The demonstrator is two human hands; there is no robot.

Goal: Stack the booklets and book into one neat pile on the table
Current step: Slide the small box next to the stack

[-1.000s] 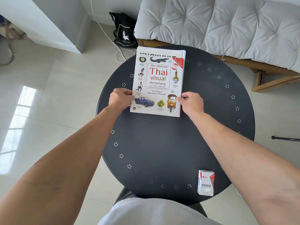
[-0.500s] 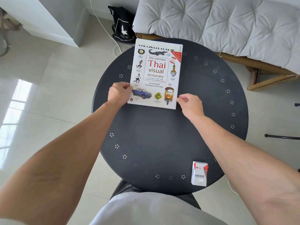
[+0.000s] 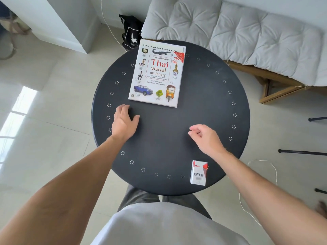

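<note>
The white Thai visual dictionary (image 3: pixel 157 73) lies face up on the far part of the round black table (image 3: pixel 203 103). It rests on top of the booklets (image 3: pixel 160 45), of which only a strip shows at the far edge. My left hand (image 3: pixel 124 121) hovers flat and open over the table, below the book's near left corner, apart from it. My right hand (image 3: pixel 206 138) sits further right and nearer to me, fingers loosely curled, holding nothing.
A small white and red box marked VESS (image 3: pixel 199 173) stands near the table's front right edge. A grey cushioned bench (image 3: pixel 238 32) is behind the table, a black bag (image 3: pixel 131 32) on the floor at the back, a white cord (image 3: pixel 256 183) at right.
Both hands have let go of the book's near corners and drawn back toward me. The pile stays where it was.
</note>
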